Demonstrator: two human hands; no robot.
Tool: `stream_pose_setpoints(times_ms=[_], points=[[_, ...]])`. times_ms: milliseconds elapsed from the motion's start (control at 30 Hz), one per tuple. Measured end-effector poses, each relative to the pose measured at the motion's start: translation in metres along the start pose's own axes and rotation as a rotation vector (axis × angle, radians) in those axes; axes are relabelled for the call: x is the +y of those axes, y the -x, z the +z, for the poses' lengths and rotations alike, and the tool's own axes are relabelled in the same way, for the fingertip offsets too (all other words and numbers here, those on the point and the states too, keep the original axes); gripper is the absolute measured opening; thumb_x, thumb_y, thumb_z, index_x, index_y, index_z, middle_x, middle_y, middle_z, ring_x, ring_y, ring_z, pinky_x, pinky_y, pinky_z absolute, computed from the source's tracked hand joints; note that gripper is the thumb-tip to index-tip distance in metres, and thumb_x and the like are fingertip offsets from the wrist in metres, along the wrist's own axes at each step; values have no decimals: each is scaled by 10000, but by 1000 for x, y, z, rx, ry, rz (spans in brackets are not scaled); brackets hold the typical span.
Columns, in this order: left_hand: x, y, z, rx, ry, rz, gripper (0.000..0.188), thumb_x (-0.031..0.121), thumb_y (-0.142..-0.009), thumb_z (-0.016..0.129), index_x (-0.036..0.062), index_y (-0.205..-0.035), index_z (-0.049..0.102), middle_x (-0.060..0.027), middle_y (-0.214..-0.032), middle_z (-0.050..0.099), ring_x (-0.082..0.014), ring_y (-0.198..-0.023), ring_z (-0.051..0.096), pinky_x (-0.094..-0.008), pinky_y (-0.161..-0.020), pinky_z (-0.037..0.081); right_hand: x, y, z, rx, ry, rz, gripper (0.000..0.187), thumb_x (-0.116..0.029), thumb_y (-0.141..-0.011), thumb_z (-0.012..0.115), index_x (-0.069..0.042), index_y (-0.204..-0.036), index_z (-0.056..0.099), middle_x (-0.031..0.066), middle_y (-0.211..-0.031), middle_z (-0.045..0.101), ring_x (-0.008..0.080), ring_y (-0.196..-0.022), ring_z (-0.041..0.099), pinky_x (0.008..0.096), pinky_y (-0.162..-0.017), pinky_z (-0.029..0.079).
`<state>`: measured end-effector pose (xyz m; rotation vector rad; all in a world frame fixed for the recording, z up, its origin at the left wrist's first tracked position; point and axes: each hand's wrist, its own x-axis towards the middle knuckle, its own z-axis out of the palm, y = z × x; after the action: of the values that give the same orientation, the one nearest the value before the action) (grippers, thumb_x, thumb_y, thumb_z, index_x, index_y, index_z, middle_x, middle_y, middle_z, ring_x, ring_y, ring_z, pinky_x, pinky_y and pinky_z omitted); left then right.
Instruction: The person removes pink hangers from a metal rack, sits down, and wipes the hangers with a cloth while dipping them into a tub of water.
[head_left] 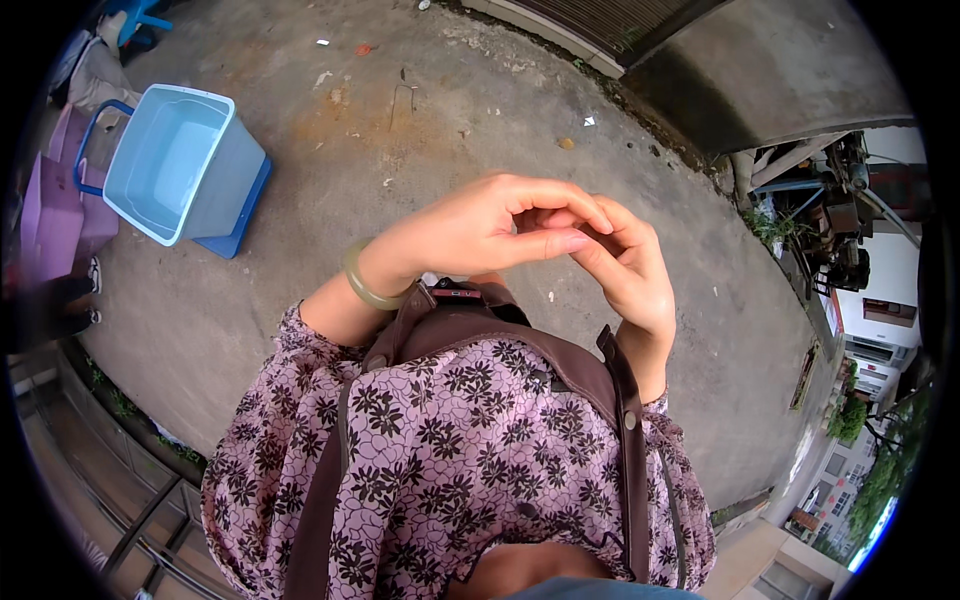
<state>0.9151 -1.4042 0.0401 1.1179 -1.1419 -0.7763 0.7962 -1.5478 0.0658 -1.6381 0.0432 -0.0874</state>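
Head view: left hand [470,230] and right hand [642,275] meet at curled fingertips; cannot tell whether anything is pinched. Step, as judged: fingers working together; any reach calls for parting them. Brown strapped garment [445,332] just below; blue tub [222,178] well apart, left.

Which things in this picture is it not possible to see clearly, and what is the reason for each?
All in the head view:
- Palms of the left hand and right hand: mostly hidden by curled fingers; anything small inside cannot be told.
- Purple containers: blurred near the dark left rim.
- Blue object: cut off by the upper-left rim.
- White scrap: too small to identify.
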Motion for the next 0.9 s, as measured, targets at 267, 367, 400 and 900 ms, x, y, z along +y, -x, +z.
stream_pose_setpoints(times_ms=[267,367,400,900], points=[[-74,-159,-155,46,100,-82,202,61,-849,585,29,-1045,624,25,-837,587,-36,-698,471,-194,-632,409,39,-216,-118,-145,-40,16,150,-58,-873,547,37,-985,575,70,-925,611,137,-862,587,261,-758,477],[-93,-223,-222,96,137,-103,204,66,-855,580,29,-1053,617,20,-853,583,-39,-695,477,-192,-622,408,38,-316,-160,-225,-5,89,151,-72,-882,541,28,-991,574,67,-912,612,135,-829,600,254,-720,503],[-95,-244,-248,125,137,-103,205,66,-856,578,29,-1054,615,18,-858,582,-41,-692,476,-190,-618,406,35,-352,-172,-241,-3,97,148,-72,-881,542,24,-988,577,64,-909,614,133,-828,599,252,-721,502],[-143,-416,-670,552,153,11,172,45,-853,556,-13,-1004,614,-54,-868,619,-67,-672,535,-184,-545,413,66,-884,-204,-686,4,-53,160,-153,-851,582,3,-885,581,75,-802,654,122,-779,621,262,-655,480]])
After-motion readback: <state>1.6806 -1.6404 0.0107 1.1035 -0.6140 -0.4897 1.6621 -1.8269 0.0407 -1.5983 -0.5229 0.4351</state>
